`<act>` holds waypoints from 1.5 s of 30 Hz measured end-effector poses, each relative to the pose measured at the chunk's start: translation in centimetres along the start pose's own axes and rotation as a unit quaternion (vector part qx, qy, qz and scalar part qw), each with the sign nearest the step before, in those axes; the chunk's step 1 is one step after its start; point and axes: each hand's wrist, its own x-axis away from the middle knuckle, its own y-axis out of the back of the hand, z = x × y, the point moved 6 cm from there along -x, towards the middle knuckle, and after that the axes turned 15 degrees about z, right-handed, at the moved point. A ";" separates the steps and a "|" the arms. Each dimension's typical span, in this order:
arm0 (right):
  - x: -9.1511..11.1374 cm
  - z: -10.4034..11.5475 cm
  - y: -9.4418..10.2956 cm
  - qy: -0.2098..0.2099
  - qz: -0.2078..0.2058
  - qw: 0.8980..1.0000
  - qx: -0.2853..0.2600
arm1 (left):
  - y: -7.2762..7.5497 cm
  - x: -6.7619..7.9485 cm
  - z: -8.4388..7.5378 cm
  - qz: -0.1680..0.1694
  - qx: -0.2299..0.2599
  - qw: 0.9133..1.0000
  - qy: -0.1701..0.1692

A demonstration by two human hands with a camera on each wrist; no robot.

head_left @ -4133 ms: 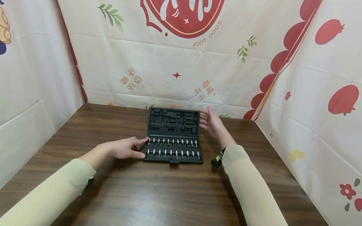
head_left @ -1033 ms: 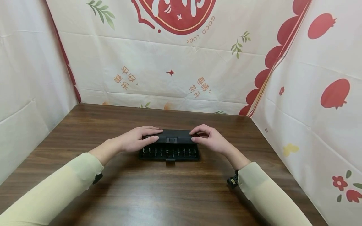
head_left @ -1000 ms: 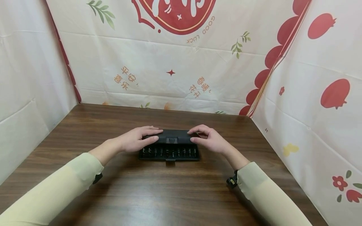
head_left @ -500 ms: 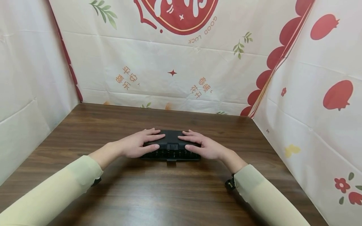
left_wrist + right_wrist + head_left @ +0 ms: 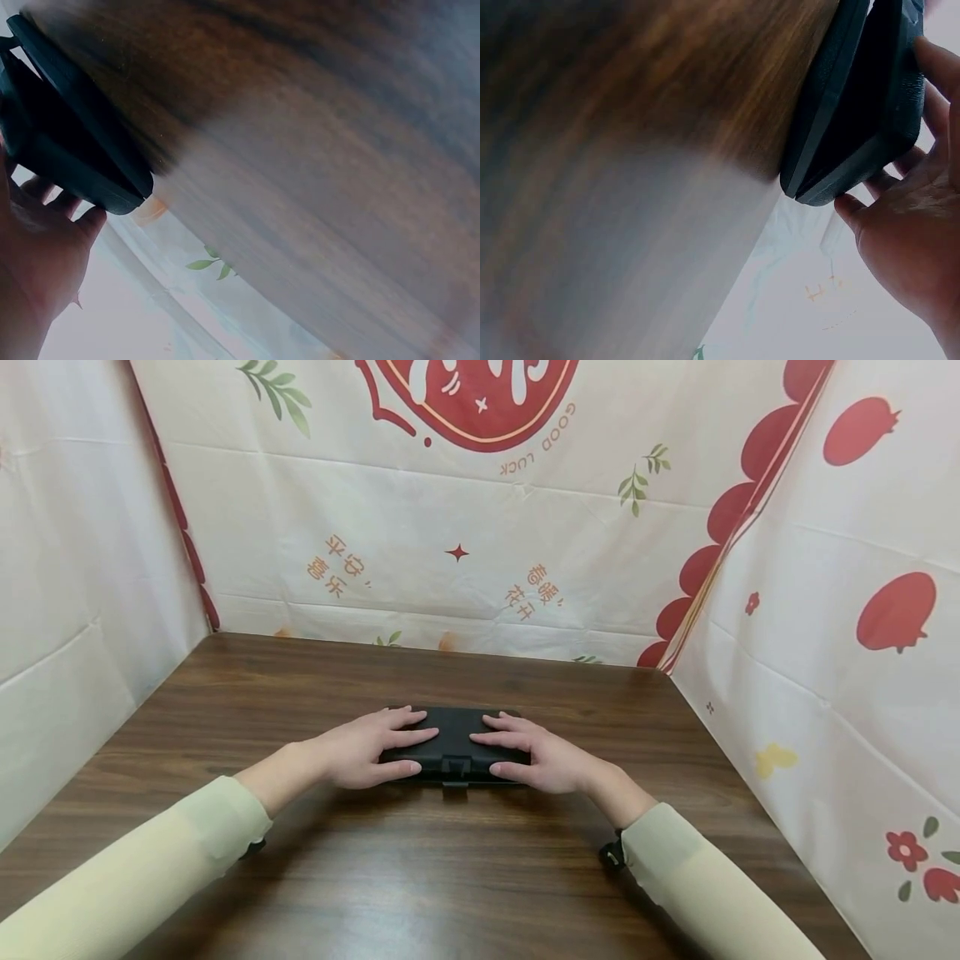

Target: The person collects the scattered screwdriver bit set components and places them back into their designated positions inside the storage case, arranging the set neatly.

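Note:
In the head view a black socket case (image 5: 456, 731) lies on the table, its lid lowered almost onto the base. A narrow wedge gap shows at the case's side (image 5: 71, 124) in the left wrist view, and the same gap shows in the right wrist view. My left hand (image 5: 367, 750) rests on the left part of the lid with fingers spread and fairly straight. On the right part, my right hand (image 5: 558, 760) lies likewise, thumb along the front edge. The front latch (image 5: 456, 767) sits between the two thumbs. The sockets inside are hidden by the lid.
The case stands on a brown wood-grain table (image 5: 420, 877). A white printed cloth (image 5: 420, 510) hangs behind the table, with more cloth at both sides. Dark devices are strapped at both wrists, the right wrist device (image 5: 612, 853) showing more fully.
The lid stood upright with rows of sockets showing; both hands have since swung it forward and down. Over the last half second it has sunk further, covering the front row.

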 end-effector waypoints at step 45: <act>-3.6 3.7 -1.7 -0.053 0.022 0.991 0.121 | -0.5 0.0 -0.5 -0.008 -0.019 1.000 0.006</act>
